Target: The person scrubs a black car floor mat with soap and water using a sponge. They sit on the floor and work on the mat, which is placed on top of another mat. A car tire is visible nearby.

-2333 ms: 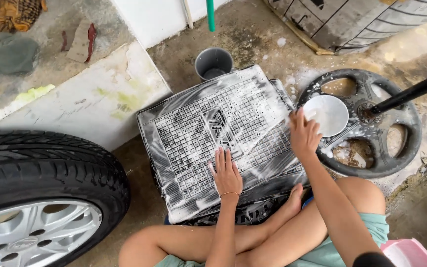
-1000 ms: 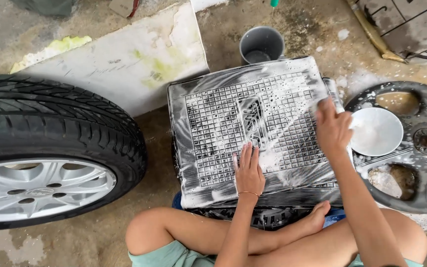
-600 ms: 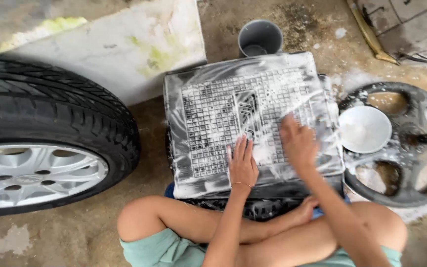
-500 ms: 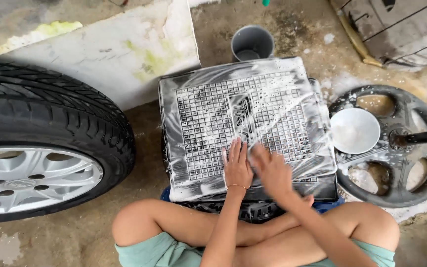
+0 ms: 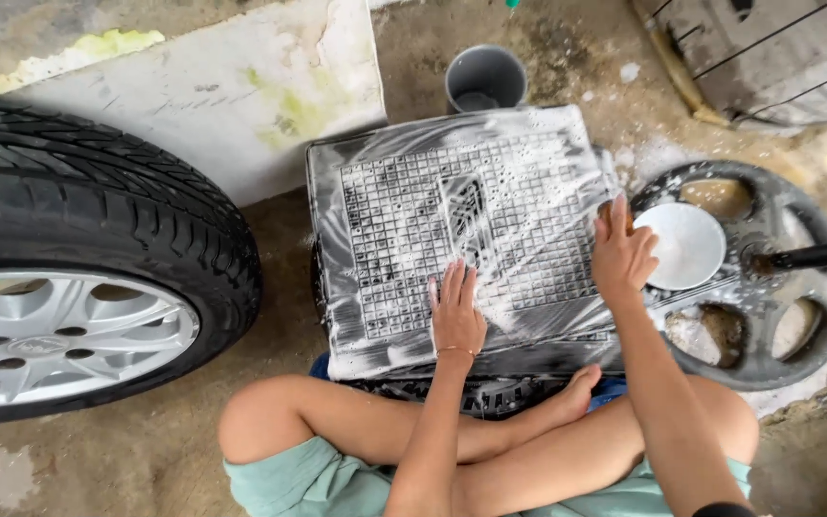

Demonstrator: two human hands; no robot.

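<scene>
A black rubber car mat [image 5: 404, 211] with a grid pattern lies in front of me, covered in white soap foam. My left hand [image 5: 456, 314] rests flat on its near edge, fingers together and pointing away. My right hand [image 5: 621, 251] presses on the mat's right edge, fingers spread, with something brownish just showing under the fingertips; I cannot tell what it is. I sit cross-legged, my bare legs [image 5: 490, 431] just below the mat.
A car wheel with a black tyre [image 5: 117, 230] and silver rim stands at the left. A grey cup [image 5: 485, 78] sits beyond the mat. At the right lies a black wheel cover [image 5: 815, 287] holding a white bowl [image 5: 680, 245]. A pale slab [image 5: 212, 96] lies behind.
My right hand swept from the mat's right side down to beside my left hand, then back out to the right edge. My left hand stayed in place. The view shifted.
</scene>
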